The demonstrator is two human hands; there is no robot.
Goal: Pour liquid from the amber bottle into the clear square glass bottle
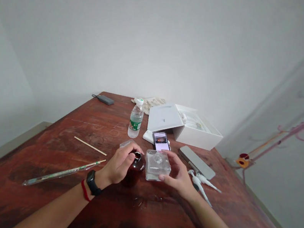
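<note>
My right hand [178,173] grips a clear, square, block-like plastic container [158,162] by its right side, thumb at the front edge and fingers behind. The container is tilted, and a round raised spot shows on its face. Just left of it, my left hand [122,161] has its fingers curled over a dark, shiny, round vessel [139,164] with a small opening at the top. What this vessel is exactly, I cannot make out. Behind the left hand, another clear piece [126,143] is partly hidden. A few wet-looking glints lie on the wood in front of both hands.
On the brown wooden table [58,145] stand a water bottle [136,119] and a white box [164,116] with its open tray [196,132]. Around them lie a lit phone [161,142], a grey case [197,162], white tools [201,187], a thin stick [90,145] and wrapped chopsticks [63,173].
</note>
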